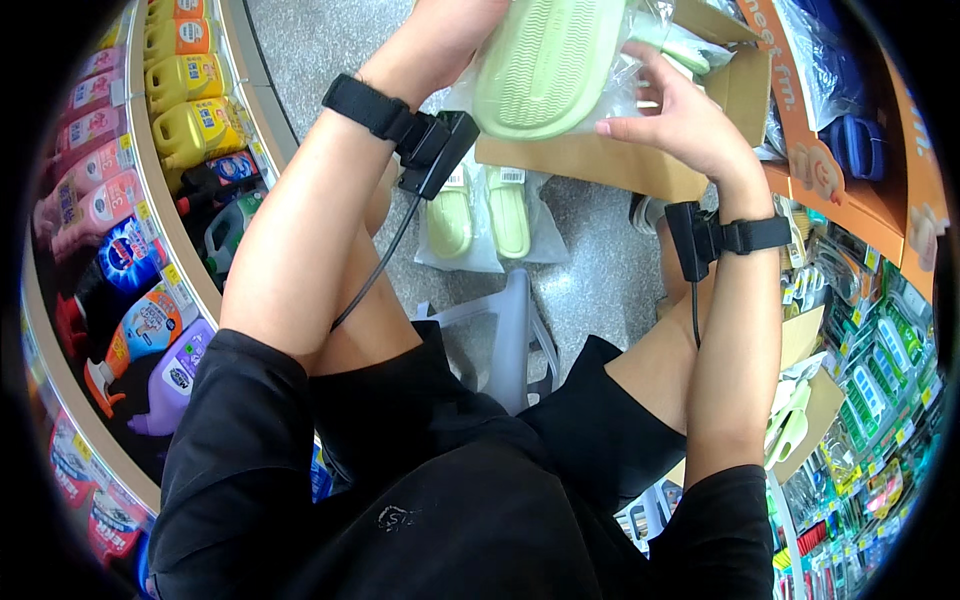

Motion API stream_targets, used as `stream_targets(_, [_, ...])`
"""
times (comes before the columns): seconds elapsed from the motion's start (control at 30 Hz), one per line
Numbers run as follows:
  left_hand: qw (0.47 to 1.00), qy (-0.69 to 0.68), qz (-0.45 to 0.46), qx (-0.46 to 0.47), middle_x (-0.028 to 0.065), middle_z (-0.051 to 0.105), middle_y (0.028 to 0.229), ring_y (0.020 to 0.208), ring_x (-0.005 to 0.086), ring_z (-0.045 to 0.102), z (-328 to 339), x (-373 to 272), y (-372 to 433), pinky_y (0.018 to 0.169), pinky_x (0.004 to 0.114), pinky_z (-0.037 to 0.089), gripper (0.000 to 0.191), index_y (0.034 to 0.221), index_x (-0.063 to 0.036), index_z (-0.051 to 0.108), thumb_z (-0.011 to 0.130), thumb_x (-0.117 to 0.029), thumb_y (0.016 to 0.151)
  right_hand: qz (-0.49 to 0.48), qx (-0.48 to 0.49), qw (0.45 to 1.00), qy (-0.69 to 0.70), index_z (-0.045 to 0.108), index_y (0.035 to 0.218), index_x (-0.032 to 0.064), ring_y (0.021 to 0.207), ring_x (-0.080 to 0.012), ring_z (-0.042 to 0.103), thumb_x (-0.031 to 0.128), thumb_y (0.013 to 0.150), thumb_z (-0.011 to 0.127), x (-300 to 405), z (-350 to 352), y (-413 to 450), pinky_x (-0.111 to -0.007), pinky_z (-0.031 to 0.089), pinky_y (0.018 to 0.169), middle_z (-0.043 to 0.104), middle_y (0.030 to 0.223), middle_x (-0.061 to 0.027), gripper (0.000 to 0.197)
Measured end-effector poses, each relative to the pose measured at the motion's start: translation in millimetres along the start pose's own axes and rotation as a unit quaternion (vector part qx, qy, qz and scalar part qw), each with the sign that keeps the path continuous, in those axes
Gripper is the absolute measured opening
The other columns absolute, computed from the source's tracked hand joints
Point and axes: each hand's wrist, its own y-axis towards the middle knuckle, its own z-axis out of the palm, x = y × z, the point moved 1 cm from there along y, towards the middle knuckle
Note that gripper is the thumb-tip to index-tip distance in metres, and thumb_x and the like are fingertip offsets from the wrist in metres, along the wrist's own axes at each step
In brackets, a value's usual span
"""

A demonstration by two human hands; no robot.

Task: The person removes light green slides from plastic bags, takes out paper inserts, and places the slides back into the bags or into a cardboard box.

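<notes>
A light green slipper [551, 67] in a clear plastic bag is held up at the top of the head view, its ridged sole facing me. My left hand [454, 37], partly cut off by the top edge, grips it at its left side. Beside its right edge, my right hand [675, 120] has its thumb and fingers apart, at the clear plastic; whether it pinches the film I cannot tell. Below, a pair of green slippers [508, 214] in clear bags lies on the speckled floor. Behind my right hand stands an open cardboard box [742, 97] with more bagged slippers [682, 52].
Shelves [247, 112] of detergent bottles [199, 131] curve along the left. An orange display stand [832, 187] and hanging packaged goods [877, 367] line the right. A grey plastic stool [510, 337] is between my legs; another cardboard box [814, 420] holds green slippers at the right.
</notes>
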Motion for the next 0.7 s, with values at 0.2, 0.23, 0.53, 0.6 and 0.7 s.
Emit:
stream_targets(0.2, [0.98,-0.195,-0.045,0.012,0.0157,0.066,0.13,0.116,0.0262,0.066,-7.1,-20.1,2.0,0.104,0.041,0.052,0.059,0.139,0.0008,0.054,0.045,-0.048,0.107,0.001,0.008,0.998,0.064,0.055,0.139,0.0012,0.11,-0.016,0.063,0.023,0.09,0.077,-14.0,-24.0,6.2,-0.033,0.052,0.096,0.066,0.121,-0.0062,0.058])
stream_targets(0.23, [0.973,-0.223,-0.051,0.003,0.0167,0.065,0.131,0.118,0.0277,0.066,-5.9,-24.0,1.0,0.106,0.042,0.051,0.061,0.14,0.0009,0.053,0.043,-0.049,0.106,0.029,-0.033,0.994,0.101,0.055,0.138,0.0011,0.108,-0.0148,0.065,0.023,0.093,0.074,-13.9,-29.6,6.2,-0.031,0.053,0.094,0.067,0.12,-0.0061,0.054])
stream_targets(0.53, [0.963,-0.265,-0.011,-0.054,0.0175,0.064,0.135,0.125,0.0305,0.062,-1.0,-26.7,-0.8,0.111,0.043,0.047,0.062,0.14,0.0024,0.053,0.041,-0.047,0.106,0.116,-0.07,0.932,0.338,0.064,0.12,0.0029,0.1,-0.0161,0.072,0.025,0.1,0.067,-7.6,-33.1,2.1,-0.029,0.058,0.09,0.072,0.113,-0.0101,0.03])
stream_targets(0.6, [0.965,-0.252,0.001,-0.069,0.0177,0.064,0.135,0.125,0.0306,0.062,0.6,-26.9,0.0,0.111,0.044,0.047,0.061,0.14,0.0024,0.053,0.041,-0.047,0.106,0.098,-0.039,0.927,0.36,0.065,0.116,0.0025,0.099,-0.0179,0.073,0.024,0.099,0.067,-3.8,-25.2,3.6,-0.029,0.059,0.09,0.073,0.111,-0.0111,0.027])
stream_targets(0.7, [0.959,-0.275,-0.002,-0.074,0.018,0.063,0.135,0.125,0.0304,0.062,-2.7,-22.0,4.6,0.111,0.044,0.046,0.059,0.141,0.0026,0.052,0.043,-0.045,0.106,0.077,-0.052,0.911,0.403,0.065,0.111,0.0025,0.096,-0.0193,0.074,0.022,0.099,0.067,-0.6,-22.8,6.3,-0.029,0.06,0.088,0.073,0.108,-0.0122,0.023])
